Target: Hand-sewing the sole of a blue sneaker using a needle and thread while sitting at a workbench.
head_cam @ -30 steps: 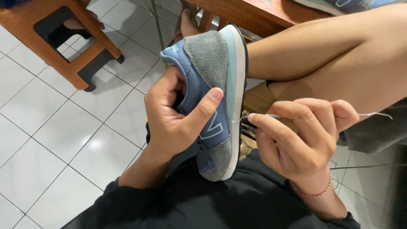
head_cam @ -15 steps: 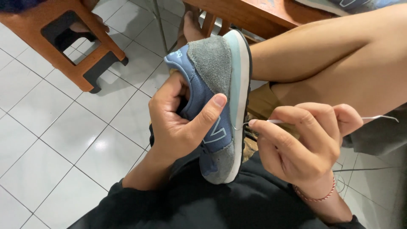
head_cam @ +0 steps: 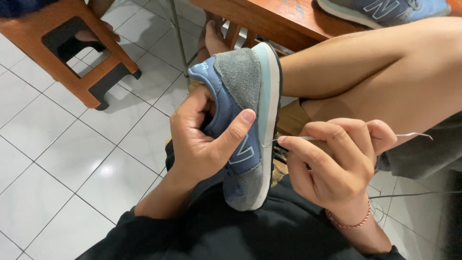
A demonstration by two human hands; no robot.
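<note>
At the far left, on the white tiled floor (head_cam: 53,159), stands an orange wooden stool (head_cam: 79,53) with dark feet, and part of someone's bare foot shows behind its seat. Just right of it, a thin metal leg (head_cam: 177,38) runs down from the upper edge. In the middle, the left hand (head_cam: 202,139) is clamped on a blue and grey sneaker (head_cam: 243,120): the fingers curl into the shoe's opening, and the thumb presses flat across the blue side panel, near the pale emblem stitched there. The sneaker is held up over the person's lap, toe end toward the black-clothed body and heel end pointing away, with its light blue and white sole (head_cam: 269,110) turned to the right. Against that sole edge sits the hooked tip of a thin metal needle (head_cam: 269,143). The right hand (head_cam: 337,168) pinches the needle's white shaft between thumb and forefinger, the other fingers folded shut around it, and the far end of the tool pokes out past the knuckles to the right. A thin red bracelet (head_cam: 351,222) circles that wrist. Behind the hand lies a bare crossed leg (head_cam: 375,77). At the upper right, a second blue sneaker (head_cam: 385,10) rests on an orange wooden table (head_cam: 269,19).
</note>
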